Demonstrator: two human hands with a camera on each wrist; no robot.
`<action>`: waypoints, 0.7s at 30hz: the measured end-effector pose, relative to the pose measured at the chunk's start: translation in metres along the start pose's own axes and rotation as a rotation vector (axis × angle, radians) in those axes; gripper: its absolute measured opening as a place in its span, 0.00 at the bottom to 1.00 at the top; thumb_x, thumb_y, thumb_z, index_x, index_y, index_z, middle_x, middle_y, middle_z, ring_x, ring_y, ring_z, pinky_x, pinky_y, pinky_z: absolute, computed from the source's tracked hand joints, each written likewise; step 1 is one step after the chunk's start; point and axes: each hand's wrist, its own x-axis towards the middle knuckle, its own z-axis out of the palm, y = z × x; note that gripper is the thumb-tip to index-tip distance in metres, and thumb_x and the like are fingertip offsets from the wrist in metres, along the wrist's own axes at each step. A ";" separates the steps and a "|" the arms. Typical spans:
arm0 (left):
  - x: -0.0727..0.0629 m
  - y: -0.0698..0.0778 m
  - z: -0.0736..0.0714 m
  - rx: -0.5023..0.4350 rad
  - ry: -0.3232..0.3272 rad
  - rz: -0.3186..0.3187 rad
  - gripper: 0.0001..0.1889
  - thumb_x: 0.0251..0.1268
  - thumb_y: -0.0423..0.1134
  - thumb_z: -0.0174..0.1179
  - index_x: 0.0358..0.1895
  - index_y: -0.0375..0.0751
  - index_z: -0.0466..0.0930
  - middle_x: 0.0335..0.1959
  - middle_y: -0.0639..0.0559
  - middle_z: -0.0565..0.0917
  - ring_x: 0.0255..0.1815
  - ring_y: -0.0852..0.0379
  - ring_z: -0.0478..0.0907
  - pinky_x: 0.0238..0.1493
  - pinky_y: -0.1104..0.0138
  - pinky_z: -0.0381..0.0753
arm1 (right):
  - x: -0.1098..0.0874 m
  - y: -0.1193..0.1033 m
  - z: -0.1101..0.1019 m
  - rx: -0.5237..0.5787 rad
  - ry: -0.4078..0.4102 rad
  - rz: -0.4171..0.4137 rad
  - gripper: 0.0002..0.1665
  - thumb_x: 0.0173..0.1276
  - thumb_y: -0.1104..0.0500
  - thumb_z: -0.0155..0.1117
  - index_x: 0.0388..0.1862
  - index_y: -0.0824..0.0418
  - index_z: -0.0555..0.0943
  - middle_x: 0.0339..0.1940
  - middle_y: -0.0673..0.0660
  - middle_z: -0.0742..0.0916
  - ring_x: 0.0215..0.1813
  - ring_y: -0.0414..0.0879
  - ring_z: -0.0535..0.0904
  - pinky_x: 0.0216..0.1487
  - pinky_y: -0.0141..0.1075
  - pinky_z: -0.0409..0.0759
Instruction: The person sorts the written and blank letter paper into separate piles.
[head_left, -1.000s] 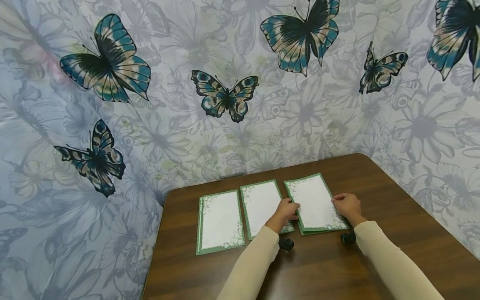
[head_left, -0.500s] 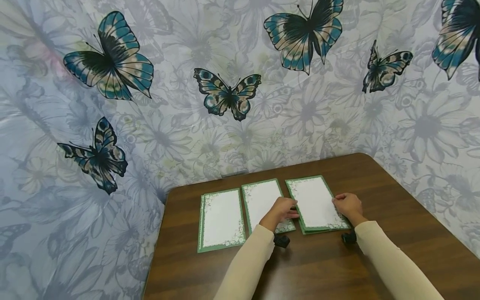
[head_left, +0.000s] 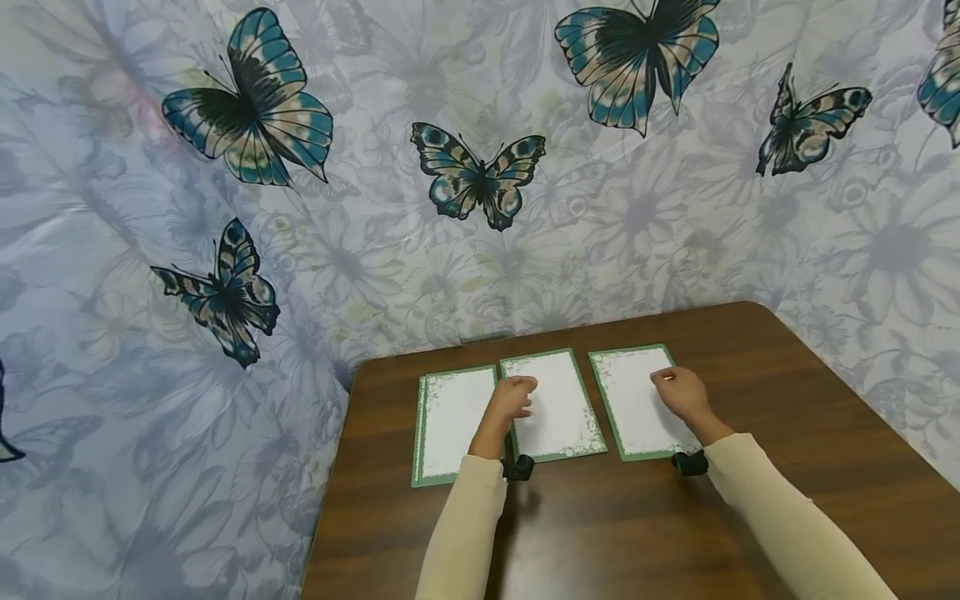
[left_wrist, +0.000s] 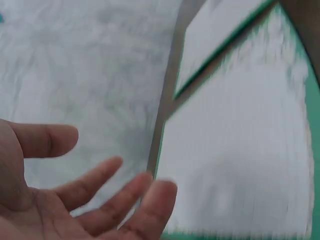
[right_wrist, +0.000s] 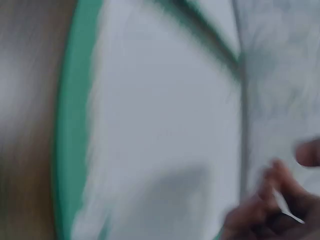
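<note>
Three white paper sheets with green floral borders lie side by side on a brown table: the left sheet [head_left: 448,429], the middle sheet [head_left: 561,404] and the right sheet [head_left: 630,408]. My left hand [head_left: 510,400] is above the gap between the left and middle sheets, hiding part of both. In the left wrist view its fingers [left_wrist: 82,186] are spread and relaxed, holding nothing. Over the right sheet's right side hovers my right hand [head_left: 684,393], its fingers loosely bent. The right wrist view is blurred there, but the thumb [right_wrist: 309,152] appears apart from the fingers, with nothing seen between.
The brown wooden table [head_left: 600,525] stands against a wall [head_left: 360,208] printed with flowers and butterflies. A black wrist camera [head_left: 519,467] sits under the left wrist, and another black camera [head_left: 690,463] under the right.
Both hands have left the right sheet's edges. The left hand has moved left, past the middle sheet; the right hand has shifted over the right sheet. The stack at right now looks evenly aligned.
</note>
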 end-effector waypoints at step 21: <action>-0.019 -0.030 -0.043 -0.180 -0.048 -0.093 0.35 0.80 0.59 0.37 0.76 0.36 0.56 0.75 0.30 0.60 0.68 0.32 0.69 0.61 0.47 0.78 | -0.006 -0.059 0.064 0.230 -0.397 0.015 0.31 0.78 0.53 0.49 0.69 0.75 0.67 0.58 0.74 0.79 0.40 0.52 0.84 0.37 0.41 0.87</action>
